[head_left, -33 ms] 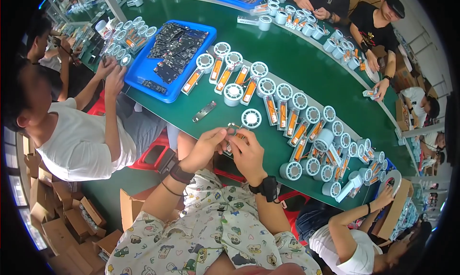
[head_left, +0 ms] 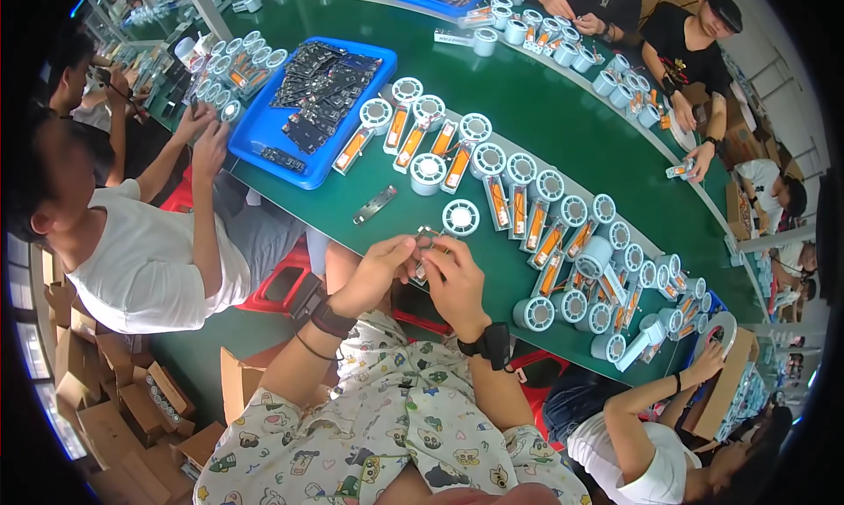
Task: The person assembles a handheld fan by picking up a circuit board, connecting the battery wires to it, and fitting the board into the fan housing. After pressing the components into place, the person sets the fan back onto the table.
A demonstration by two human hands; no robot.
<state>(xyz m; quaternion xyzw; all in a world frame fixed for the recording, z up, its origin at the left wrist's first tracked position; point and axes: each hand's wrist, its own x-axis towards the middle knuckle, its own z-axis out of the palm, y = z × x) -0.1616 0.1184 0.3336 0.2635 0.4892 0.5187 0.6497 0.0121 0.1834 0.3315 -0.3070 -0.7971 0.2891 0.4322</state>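
**Your Fingertips Met Over a Small Wired Part at the Green Table**

Your left hand and right hand came together to the right of the blue tray and nearer to you than it. Both pinched at the small wired part, fingertips almost touching; your fingers hid most of it, so its full shape could not be told. A round-headed white unit stood just beyond your fingers, right of the tray. Between the tray and your hands, a loose circuit board lay alone, tilted on the tabletop.

Inside the tray, dark circuit boards were heaped, with a few set apart in its near corner. From beside the tray's right side, a long row of white units with orange strips ran off to the right, thickening into a cluster at its far end. To the tray's left, a co-worker in a white shirt worked with both hands close to its edge.
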